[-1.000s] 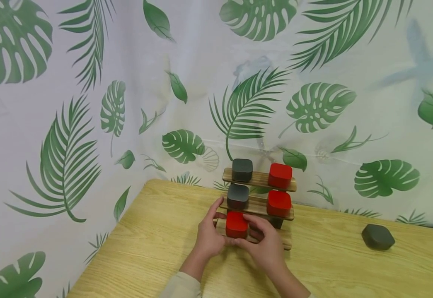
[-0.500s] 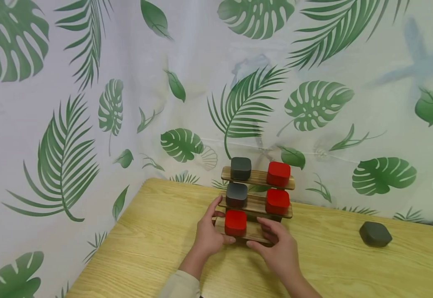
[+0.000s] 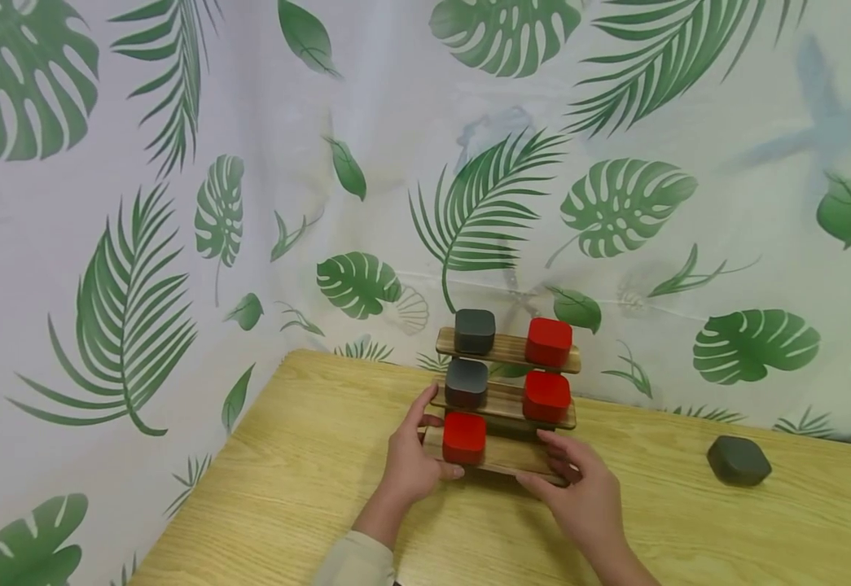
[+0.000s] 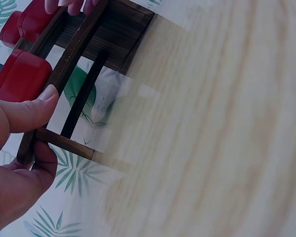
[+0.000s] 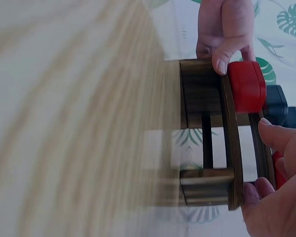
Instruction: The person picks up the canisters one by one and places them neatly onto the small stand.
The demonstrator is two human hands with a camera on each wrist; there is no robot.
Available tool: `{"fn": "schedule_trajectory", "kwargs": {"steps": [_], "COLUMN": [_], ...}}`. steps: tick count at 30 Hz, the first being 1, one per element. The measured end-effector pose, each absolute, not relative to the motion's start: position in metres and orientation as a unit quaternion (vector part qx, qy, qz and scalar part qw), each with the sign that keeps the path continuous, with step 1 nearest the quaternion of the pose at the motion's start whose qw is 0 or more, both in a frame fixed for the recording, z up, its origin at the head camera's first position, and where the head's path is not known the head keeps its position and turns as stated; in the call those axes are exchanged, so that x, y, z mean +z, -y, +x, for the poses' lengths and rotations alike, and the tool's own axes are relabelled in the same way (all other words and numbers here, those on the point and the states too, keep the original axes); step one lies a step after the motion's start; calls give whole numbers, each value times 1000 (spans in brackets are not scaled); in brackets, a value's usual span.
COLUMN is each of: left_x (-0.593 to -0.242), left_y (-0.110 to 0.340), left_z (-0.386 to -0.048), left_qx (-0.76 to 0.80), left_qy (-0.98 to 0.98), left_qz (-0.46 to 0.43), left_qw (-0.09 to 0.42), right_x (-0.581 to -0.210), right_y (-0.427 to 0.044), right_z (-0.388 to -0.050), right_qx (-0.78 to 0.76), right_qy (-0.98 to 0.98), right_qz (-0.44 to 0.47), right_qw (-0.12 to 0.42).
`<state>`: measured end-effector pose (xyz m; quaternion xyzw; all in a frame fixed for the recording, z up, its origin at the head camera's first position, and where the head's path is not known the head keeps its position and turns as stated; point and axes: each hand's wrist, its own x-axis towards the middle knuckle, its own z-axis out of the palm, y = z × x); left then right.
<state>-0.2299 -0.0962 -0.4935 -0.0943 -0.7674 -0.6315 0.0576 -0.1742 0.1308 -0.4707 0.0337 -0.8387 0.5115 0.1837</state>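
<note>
A three-tier wooden display stand (image 3: 513, 460) stands on the table, its shelves stepping up toward the back. My left hand (image 3: 410, 464) grips the left end of the lowest shelf, thumb on the front edge. Around that shelf's right end, my right hand (image 3: 586, 492) curls with thumb in front and fingers behind. A red box (image 3: 464, 438) sits on the left of the lowest shelf. The middle shelf bears a dark grey box (image 3: 467, 383) and a red box (image 3: 546, 396). On the top shelf are another dark grey box (image 3: 474, 331) and red box (image 3: 549, 342).
One more dark grey box (image 3: 739, 461) lies on the wooden table (image 3: 286, 488), to the right of the stand. A leaf-patterned cloth (image 3: 381, 203) hangs behind the table and along its left side.
My right hand has left the red box on the lowest shelf and moved right to the shelf's right end. My left hand stays at the left end.
</note>
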Motion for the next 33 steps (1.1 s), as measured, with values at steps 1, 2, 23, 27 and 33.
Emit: {"fn": "schedule_trajectory", "kwargs": {"steps": [1, 2, 23, 27, 33], "left_x": [-493, -493, -492, -492, -493], "left_y": [96, 96, 96, 96, 96], "left_z": [-230, -230, -229, -230, -230], "left_qx": [-631, -631, -626, -626, -626], "left_qy": [768, 768, 773, 773, 773], "left_qz": [-95, -96, -86, -86, -88], "left_qw": [58, 59, 54, 53, 53], "right_x": [-470, -470, -472, -473, -476], "right_y": [-133, -135, -191, -206, -227], "right_z": [-174, -173, -174, -174, -176], "right_qx": [513, 517, 468, 456, 434], "right_qy": [838, 836, 861, 863, 866], "right_qz": [29, 25, -83, -102, -128], "right_qw": [184, 184, 181, 194, 214]}}
